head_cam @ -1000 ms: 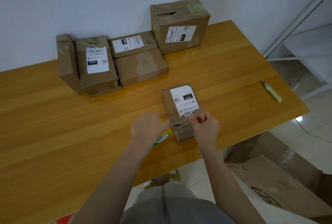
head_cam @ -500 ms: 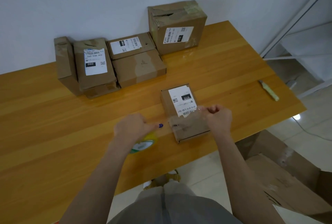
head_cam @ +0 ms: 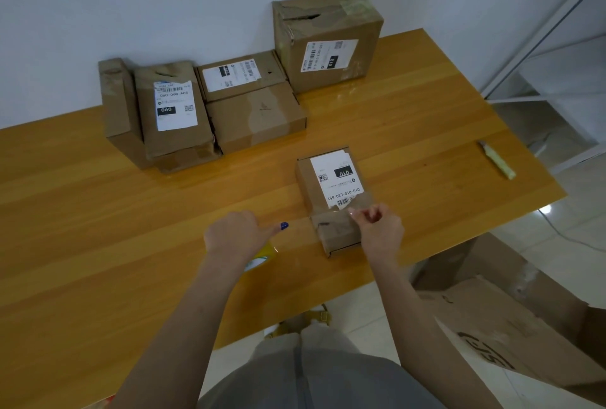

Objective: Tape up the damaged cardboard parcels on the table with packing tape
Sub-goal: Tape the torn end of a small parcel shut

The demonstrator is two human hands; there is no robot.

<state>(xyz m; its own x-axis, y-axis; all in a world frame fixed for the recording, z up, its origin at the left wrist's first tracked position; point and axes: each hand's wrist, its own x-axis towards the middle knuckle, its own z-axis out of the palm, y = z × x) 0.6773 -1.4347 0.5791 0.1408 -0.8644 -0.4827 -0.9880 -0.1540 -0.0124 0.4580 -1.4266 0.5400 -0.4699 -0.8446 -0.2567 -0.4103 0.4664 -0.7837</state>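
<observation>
**Hands stretch tape at the small parcel**

The left hand grips a yellow-green tape roll at lower centre of the frame, its thumb pointing toward the parcel. The right hand pinches the clear tape end over the parcel's near end. The parcel lies shut on the table, so its contents are hidden. More parcels sit closed at upper centre, and the tallest box is torn on top. A cutter lies at right.

parcel label "010-010-L30-551", parcel label "060"
</observation>
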